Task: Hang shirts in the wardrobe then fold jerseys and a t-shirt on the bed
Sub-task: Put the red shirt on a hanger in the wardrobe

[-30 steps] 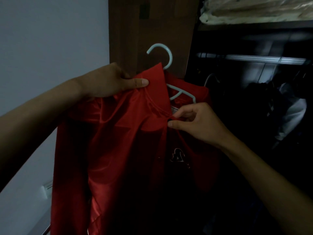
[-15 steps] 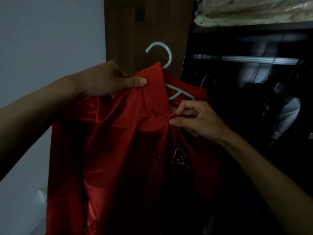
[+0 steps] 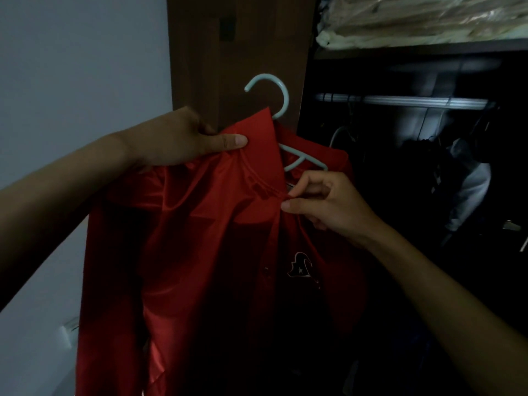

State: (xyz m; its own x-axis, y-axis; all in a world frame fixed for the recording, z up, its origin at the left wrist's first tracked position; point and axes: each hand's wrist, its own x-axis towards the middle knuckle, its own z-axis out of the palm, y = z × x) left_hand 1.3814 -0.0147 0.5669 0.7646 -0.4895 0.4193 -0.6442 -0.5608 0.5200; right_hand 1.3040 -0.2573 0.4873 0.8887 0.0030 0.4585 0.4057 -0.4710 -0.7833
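A red shirt (image 3: 183, 252) is hanging on a pale hanger (image 3: 281, 110) in front of the open wardrobe (image 3: 400, 195), filling the middle of the view and running off the bottom edge. The left hand (image 3: 183, 141) is grasping the shirt's shoulder fabric at 10 o'clock from the collar, thumb lying flat on top, its grip closed around the cloth. The right hand (image 3: 323, 204) is pinching the collar edge just at 4 o'clock from the hanger's neck, thumb and forefinger clenched on the seam. The hanger hook is standing clear above the collar at 12 o'clock, in front of the brown wardrobe side panel (image 3: 237, 52), touching nothing visible. The hanging rail (image 3: 400, 101) is lying at 2 o'clock from the hook, well apart from it, with open rail showing at its left end. Dark garments (image 3: 463, 190) are hanging lower at 3 o'clock, crowding the right part of the compartment. A shelf (image 3: 414, 50) with wrapped bundles is sitting above the rail. A plain wall (image 3: 71, 67) is bordering the panel at 9 o'clock.
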